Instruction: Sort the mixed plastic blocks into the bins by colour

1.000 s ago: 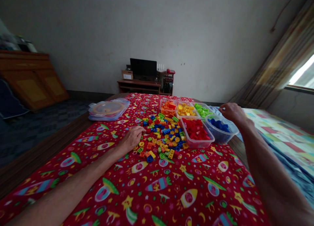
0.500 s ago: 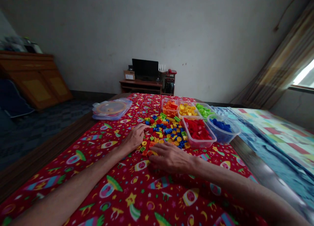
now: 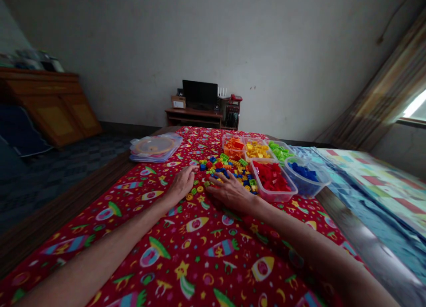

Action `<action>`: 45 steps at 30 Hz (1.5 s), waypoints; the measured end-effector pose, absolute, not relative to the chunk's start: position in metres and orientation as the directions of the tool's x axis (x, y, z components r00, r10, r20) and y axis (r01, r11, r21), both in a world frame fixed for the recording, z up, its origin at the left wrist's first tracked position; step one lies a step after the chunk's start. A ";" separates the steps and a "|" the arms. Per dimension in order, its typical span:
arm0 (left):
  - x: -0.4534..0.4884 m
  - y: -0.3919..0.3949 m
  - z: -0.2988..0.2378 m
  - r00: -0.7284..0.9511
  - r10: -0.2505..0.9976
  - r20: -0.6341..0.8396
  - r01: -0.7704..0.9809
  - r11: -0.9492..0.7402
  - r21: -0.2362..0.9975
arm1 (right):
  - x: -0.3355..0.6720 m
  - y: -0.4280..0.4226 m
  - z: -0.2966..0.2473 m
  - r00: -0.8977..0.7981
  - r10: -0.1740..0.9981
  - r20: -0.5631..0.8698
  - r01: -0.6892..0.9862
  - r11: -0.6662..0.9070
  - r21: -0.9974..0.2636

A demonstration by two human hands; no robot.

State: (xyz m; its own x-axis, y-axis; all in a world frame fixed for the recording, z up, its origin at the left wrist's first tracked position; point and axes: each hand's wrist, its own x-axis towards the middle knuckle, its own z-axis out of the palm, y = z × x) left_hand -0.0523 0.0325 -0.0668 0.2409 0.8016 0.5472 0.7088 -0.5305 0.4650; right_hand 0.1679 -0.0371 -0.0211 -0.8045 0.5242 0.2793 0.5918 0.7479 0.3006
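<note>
A loose pile of small coloured plastic bricks (image 3: 229, 170) lies on a red cloth with rocket prints (image 3: 213, 249). My left hand (image 3: 182, 185) rests at the pile's left edge, fingers loosely curled on the cloth beside some yellow pieces. My right hand (image 3: 231, 192) lies flat over the near side of the pile, fingers stretched out towards the left and covering several bricks. Whether any brick is held under it is hidden.
Clear tubs behind and right of the pile hold sorted bricks: orange (image 3: 233, 146), yellow (image 3: 256, 150), green (image 3: 281, 151), red (image 3: 273, 179), and a round blue one (image 3: 306, 176). Stacked clear lids (image 3: 155, 147) lie at the far left. A patterned bed sheet (image 3: 382, 183) lies to the right.
My right hand came from the blue tub down to the cloth, then slid forward onto the near side of the pile. The left hand stayed by the pile's left edge.
</note>
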 end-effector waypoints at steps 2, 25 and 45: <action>-0.052 0.033 -0.067 0.275 0.799 0.535 0.704 -0.546 0.454 | 0.177 -0.029 -0.016 -0.722 0.610 0.328 0.688 0.683 0.244; 0.009 0.109 -0.040 0.270 0.908 0.319 0.764 -0.404 0.503 | 0.217 0.003 -0.021 -0.284 0.814 0.506 0.822 0.479 -0.308; 0.085 0.102 -0.018 0.769 0.500 0.399 0.393 -0.861 0.322 | 0.241 0.001 0.028 -0.039 0.826 0.563 0.816 0.351 -0.459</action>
